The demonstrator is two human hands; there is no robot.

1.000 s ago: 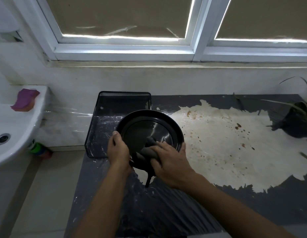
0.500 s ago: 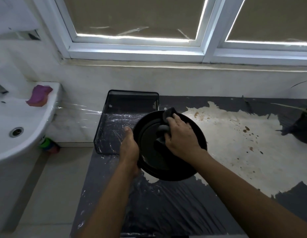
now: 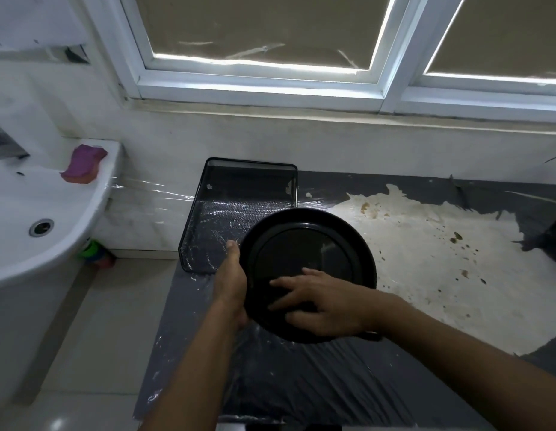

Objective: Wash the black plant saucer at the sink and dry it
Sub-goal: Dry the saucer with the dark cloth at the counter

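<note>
Head view, the only one. Black plant saucer (image 3: 308,253) is off the bench (image 3: 301,384), tilted up toward the person, inner face showing. Left hand (image 3: 231,281) has its grip closed on the saucer's left rim, thumb up along the edge. Right hand (image 3: 326,301) lies flat inside the lower part of the saucer, fingers (image 3: 286,283) spread loosely and pointing toward the left grip; a dark strip sticks out just under the right wrist, probably a cloth, but whether the hand pinches it I cannot tell. Looks like the drying step, well away from the sink (image 3: 37,219), which sits far out beyond the left grip.

Risk, as a judgement: only one edge is pinched, so a hard wipe from the right hand could lever the saucer out of the left grip and drop it onto the bench or the mesh tray (image 3: 239,194) just behind that grip. A damp rim would make slipping likelier.
</note>
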